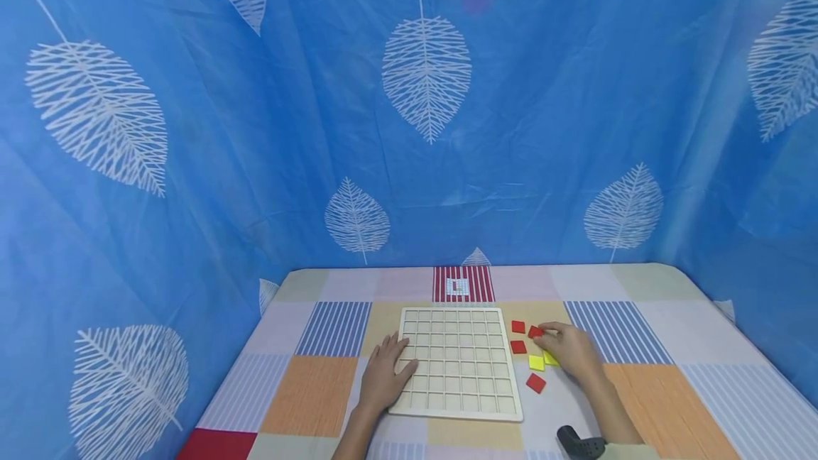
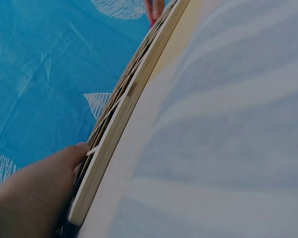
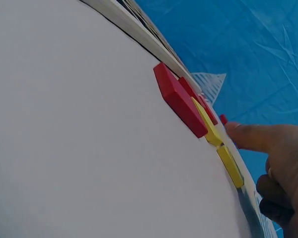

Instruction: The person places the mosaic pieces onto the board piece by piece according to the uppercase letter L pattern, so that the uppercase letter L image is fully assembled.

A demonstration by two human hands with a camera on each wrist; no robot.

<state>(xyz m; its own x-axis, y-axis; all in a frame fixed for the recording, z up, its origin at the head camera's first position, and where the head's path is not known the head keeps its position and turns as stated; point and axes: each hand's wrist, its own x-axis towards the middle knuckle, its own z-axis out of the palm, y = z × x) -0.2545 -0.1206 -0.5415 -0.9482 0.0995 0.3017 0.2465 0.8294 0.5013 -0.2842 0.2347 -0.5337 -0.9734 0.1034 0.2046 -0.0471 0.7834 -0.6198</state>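
A pale wooden grid board [image 1: 456, 364] with rows of square cells lies on the table. My left hand [image 1: 383, 375] rests on its left edge, fingers spread; the left wrist view shows the thumb [image 2: 78, 151] against the frame. To the right of the board, my right hand [image 1: 571, 353] pinches a red square tile [image 1: 535, 332] between thumb and fingertips. That tile [image 3: 223, 119] is mostly hidden by the thumb in the right wrist view. Near this hand lie more red tiles [image 1: 518, 347] and two yellow tiles [image 1: 536, 363], one partly beneath the hand.
A patchwork-patterned cloth [image 1: 313, 396] covers the table. Behind the board lies a small printed card [image 1: 457, 287] with a grid picture. Blue curtains [image 1: 511, 126] with white leaf prints stand around the back and sides. A dark strap device [image 1: 578, 442] sits at the right wrist.
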